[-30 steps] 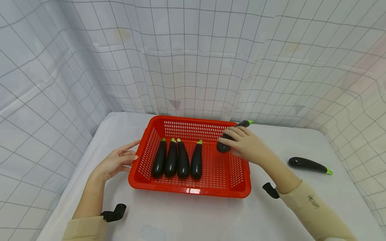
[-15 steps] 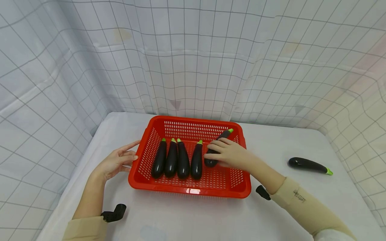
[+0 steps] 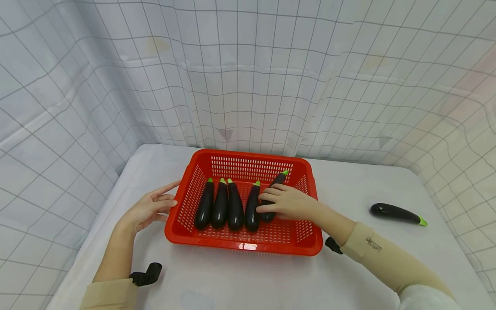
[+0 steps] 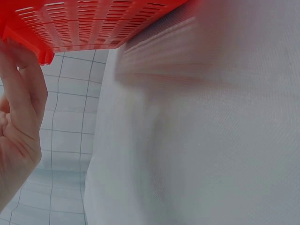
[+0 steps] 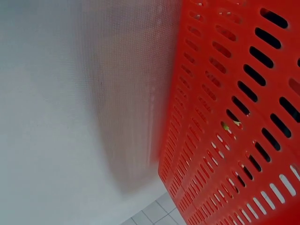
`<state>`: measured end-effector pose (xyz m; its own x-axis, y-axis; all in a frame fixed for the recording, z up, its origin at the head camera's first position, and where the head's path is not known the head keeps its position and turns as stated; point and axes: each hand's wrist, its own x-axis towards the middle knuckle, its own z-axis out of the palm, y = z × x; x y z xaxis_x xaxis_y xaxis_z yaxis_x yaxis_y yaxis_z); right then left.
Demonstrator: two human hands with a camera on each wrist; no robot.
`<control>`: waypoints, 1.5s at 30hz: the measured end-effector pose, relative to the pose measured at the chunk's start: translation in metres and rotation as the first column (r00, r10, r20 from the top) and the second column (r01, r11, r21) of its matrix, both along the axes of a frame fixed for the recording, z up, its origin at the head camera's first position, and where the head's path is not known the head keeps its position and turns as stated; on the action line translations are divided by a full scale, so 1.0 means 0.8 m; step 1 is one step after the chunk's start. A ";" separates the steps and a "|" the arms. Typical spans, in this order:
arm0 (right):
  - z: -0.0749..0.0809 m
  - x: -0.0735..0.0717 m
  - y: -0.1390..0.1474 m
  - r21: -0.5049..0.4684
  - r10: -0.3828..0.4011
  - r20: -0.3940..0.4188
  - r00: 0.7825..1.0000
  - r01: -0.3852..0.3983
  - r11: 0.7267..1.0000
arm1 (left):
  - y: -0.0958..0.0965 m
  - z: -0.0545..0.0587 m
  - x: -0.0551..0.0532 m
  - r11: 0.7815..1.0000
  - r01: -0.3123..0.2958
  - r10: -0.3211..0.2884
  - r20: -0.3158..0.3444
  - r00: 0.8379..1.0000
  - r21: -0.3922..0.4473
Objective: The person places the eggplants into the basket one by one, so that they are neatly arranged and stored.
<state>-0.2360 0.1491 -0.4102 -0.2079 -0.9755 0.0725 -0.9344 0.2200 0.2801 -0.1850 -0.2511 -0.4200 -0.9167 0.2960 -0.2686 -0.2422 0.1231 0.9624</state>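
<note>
A red slotted plastic basket (image 3: 248,246) stands on the white-covered table. Four-sided and shallow, it holds several dark, glossy eggplants (image 3: 219,204) lying side by side, green stem ends toward the back. My left hand (image 3: 149,209) holds the basket's left rim; in the left wrist view, bent fingers (image 4: 33,89) meet the rim from outside. Inside the right half, my right hand (image 3: 288,202) grips another eggplant (image 3: 278,178), tilted with its stem toward the back right. Its lower end lies close beside the neighbouring eggplant. The right wrist view shows the basket wall (image 5: 234,117), with the hand hidden.
One more eggplant (image 3: 397,213) lies on the table (image 3: 248,284) to the right of the basket. White grid-patterned curtains (image 3: 255,86) enclose the back and sides. Each wrist wears a black camera mount (image 3: 146,274).
My right hand has carried its eggplant from above the basket's right rim leftward and down into the basket, beside the row. My left hand has stayed at the left rim.
</note>
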 end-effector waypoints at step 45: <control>-0.029 -0.005 -0.010 0.143 -0.008 0.035 0.999 0.003 0.990 | -0.001 -0.002 -0.001 1.000 0.009 -0.009 -0.005 1.000 0.013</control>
<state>-0.2402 0.1412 -0.4333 -0.2133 -0.9741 -0.0751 -0.9433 0.1853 0.2754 -0.1860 -0.2520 -0.4215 -0.9154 0.3075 -0.2599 -0.2361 0.1129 0.9651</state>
